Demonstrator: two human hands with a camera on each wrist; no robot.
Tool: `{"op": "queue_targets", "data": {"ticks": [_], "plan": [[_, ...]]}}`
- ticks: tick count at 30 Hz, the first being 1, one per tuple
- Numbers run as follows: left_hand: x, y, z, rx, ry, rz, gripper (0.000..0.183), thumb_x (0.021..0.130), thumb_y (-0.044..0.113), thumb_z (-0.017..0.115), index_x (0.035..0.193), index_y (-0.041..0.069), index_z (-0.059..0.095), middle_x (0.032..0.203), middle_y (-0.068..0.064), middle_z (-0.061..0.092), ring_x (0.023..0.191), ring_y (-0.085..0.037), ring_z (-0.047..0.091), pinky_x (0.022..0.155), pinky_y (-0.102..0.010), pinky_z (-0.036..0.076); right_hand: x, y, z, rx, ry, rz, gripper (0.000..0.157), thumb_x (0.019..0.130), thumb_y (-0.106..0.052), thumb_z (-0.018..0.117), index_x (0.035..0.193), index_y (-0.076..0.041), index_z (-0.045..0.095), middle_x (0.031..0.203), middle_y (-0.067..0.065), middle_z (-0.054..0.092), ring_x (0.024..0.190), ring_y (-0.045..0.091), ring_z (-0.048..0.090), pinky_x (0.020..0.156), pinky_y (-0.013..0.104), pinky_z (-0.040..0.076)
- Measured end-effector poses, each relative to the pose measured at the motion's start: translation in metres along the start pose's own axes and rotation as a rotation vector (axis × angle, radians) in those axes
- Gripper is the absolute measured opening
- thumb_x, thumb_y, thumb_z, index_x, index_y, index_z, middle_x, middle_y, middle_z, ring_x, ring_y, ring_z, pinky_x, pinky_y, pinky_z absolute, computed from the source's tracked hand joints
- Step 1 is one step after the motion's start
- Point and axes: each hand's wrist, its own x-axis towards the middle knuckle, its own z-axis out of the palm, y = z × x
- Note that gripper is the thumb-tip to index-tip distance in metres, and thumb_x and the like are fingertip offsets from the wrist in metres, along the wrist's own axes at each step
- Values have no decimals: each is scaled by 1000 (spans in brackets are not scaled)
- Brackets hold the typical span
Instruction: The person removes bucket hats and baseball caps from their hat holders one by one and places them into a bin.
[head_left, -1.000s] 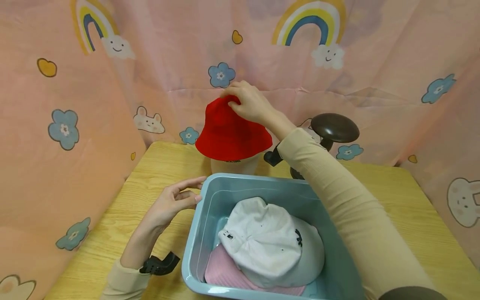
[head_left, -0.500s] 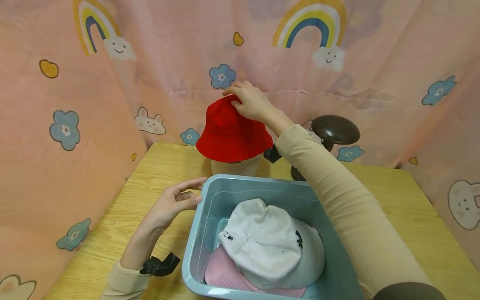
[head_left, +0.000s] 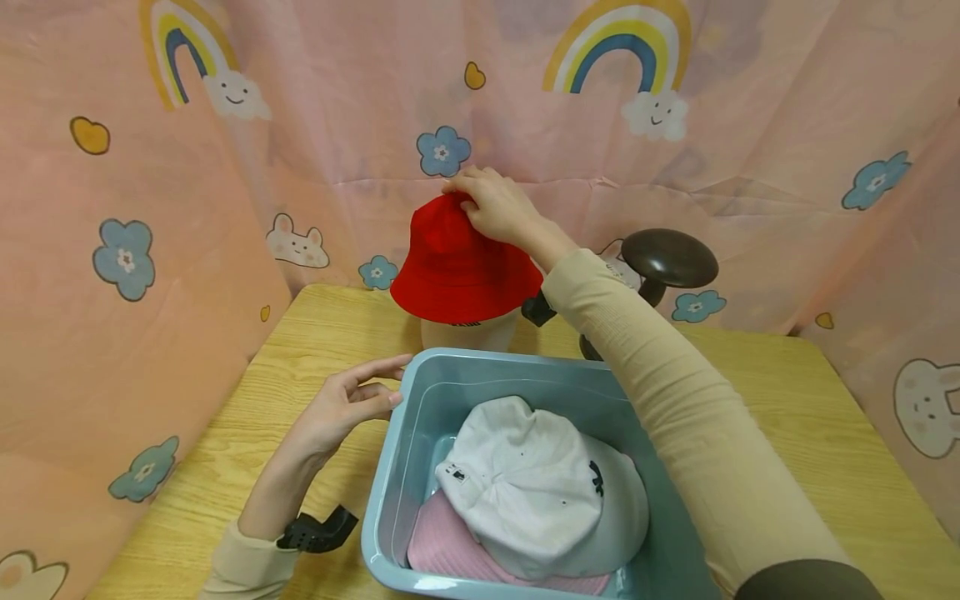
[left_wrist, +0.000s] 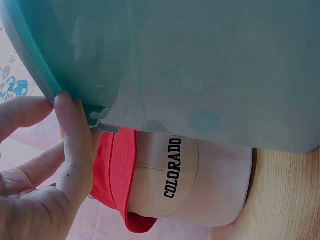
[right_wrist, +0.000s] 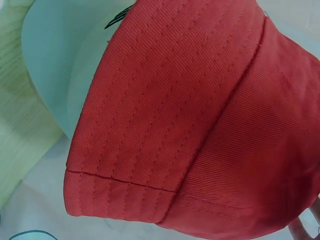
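My right hand (head_left: 498,207) pinches the crown of a red bucket hat (head_left: 465,271), its fingertips partly hidden by the cloth in the right wrist view. The red hat sits over a beige cap (left_wrist: 182,180) lettered COLORADO; whatever supports the cap is hidden. With thumb and fingers, my left hand (head_left: 337,412) holds the rim at the far left corner of a blue plastic tub (head_left: 382,492). Inside the tub, a white cap (head_left: 536,492) with small dark marks lies on a pink ribbed fabric item (head_left: 450,542).
A dark brown stand with a rounded top (head_left: 669,258) rises behind the tub at the right, partly covered by my right sleeve. Everything stands on a wooden table (head_left: 292,367). Pink patterned curtains (head_left: 360,100) enclose the back and sides.
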Motion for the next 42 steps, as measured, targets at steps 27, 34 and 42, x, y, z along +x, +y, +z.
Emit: {"op": "queue_targets", "data": {"ticks": [27,34,42], "plan": [[0,0,0,13,-8,26,50,92,9,62,139,2,48,124,-21,52,81,-9,67,83,-29,56,0,2,9,55,93,14,32,94,-3,43,109,-10,71,109,9,68,101,26,58,95,37,50],[0,0,0,18,-10,19,50,92,10,62,140,2,48,126,-24,51,82,-9,67,84,-29,56,-1,1,7,67,108,17,31,94,-2,44,108,-6,71,108,11,68,99,26,60,94,37,51],[-1,0,-1,15,-2,15,51,92,11,63,140,5,48,124,-14,54,82,-11,68,84,-31,56,-2,1,3,80,122,26,29,94,-3,46,107,-5,72,110,13,69,101,27,62,96,37,52]]}}
